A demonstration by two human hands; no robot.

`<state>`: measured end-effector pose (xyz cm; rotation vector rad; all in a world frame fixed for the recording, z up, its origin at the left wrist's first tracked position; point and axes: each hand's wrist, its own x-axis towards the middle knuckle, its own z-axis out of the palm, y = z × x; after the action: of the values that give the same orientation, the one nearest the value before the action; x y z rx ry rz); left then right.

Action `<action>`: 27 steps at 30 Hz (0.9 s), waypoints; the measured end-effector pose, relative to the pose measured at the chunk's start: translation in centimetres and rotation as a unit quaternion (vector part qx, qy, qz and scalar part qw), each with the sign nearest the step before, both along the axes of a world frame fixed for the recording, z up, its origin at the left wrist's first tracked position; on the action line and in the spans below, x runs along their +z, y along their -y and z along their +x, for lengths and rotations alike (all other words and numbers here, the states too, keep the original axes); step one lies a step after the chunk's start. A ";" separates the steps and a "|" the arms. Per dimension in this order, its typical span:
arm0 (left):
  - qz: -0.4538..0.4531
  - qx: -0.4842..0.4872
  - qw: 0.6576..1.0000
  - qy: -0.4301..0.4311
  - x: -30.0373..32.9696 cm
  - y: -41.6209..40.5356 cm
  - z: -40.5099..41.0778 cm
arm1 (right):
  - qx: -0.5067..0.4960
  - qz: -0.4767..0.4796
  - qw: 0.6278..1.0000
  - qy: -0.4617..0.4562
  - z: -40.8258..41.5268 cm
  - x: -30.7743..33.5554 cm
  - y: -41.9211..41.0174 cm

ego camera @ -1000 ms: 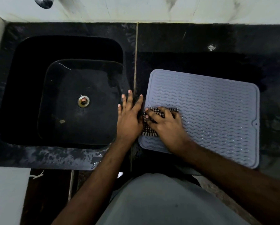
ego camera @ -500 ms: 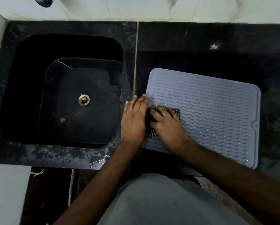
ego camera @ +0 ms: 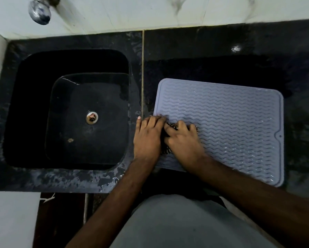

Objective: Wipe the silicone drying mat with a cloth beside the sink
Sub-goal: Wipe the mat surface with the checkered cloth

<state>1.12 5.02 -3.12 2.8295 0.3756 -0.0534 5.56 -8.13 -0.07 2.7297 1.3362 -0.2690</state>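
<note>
A grey silicone drying mat point(ego camera: 230, 126) with wavy ridges lies on the black counter to the right of the sink. My right hand point(ego camera: 183, 140) presses a dark checked cloth point(ego camera: 171, 126) onto the mat's left part; the hand covers most of the cloth. My left hand point(ego camera: 147, 138) rests palm down on the mat's left edge, fingers curled over the rim, touching the right hand.
A black sink point(ego camera: 69, 111) with a metal drain point(ego camera: 92, 118) lies to the left. A chrome tap point(ego camera: 40, 12) hangs at the top left. The wet black counter point(ego camera: 212, 51) runs behind the mat to the white tiled wall.
My left hand has slid right from the counter beside the mat onto the mat's left edge. My right hand has bunched the cloth tighter, close to the same spot.
</note>
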 end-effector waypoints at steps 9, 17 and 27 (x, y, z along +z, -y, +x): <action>0.047 0.014 0.999 -0.011 -0.1 0.6 -0.3 | 0.064 -0.008 0.997 0.049 1.5 0.4 5.5; 0.035 0.010 0.999 -0.015 -0.6 1.5 -0.1 | 0.045 -0.015 0.997 0.055 0.4 -1.6 6.2; -0.122 0.016 0.992 0.030 -0.3 -0.7 0.0 | 0.182 -0.004 0.982 -0.056 5.1 -1.2 8.9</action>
<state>1.11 5.69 -3.40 2.5780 0.3724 -0.0058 10.62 -17.02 -1.31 2.4288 1.8222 -0.3992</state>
